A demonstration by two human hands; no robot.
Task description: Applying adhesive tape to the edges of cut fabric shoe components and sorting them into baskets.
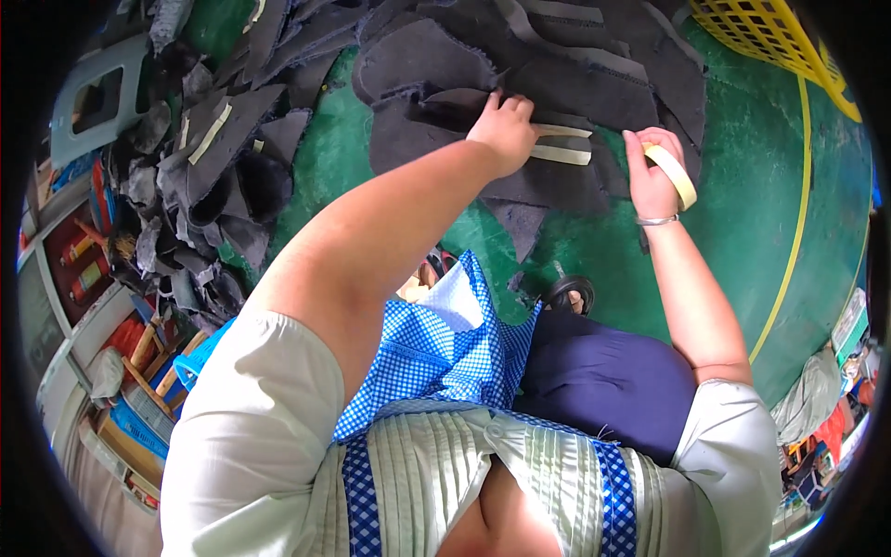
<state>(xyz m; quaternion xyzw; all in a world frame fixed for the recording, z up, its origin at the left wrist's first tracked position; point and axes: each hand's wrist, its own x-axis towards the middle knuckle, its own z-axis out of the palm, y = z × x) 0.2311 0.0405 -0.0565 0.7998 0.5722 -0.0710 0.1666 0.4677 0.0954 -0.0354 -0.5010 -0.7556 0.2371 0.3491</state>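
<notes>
My left hand (pixel 506 133) reaches across to a pile of dark grey fabric pieces (pixel 427 56) on the green floor. Its fingers are curled at the edge of one dark fabric piece (pixel 436 130), and the fingertips are partly hidden. Beside that hand, two short pale tape strips (pixel 561 155) lie on the fabric. My right hand (pixel 657 172), to the right of the pile, is closed on a roll of pale yellow masking tape (pixel 683 184). Its thumb points up, apart from the bent fingers.
More dark fabric scraps (pixel 223 176) heap up at the left, some with tape strips. A grey plastic stool (pixel 70 125) stands at the far left. A yellow basket (pixel 775 42) sits at the top right near a yellow floor line (pixel 794 241). Bags and clutter line both sides.
</notes>
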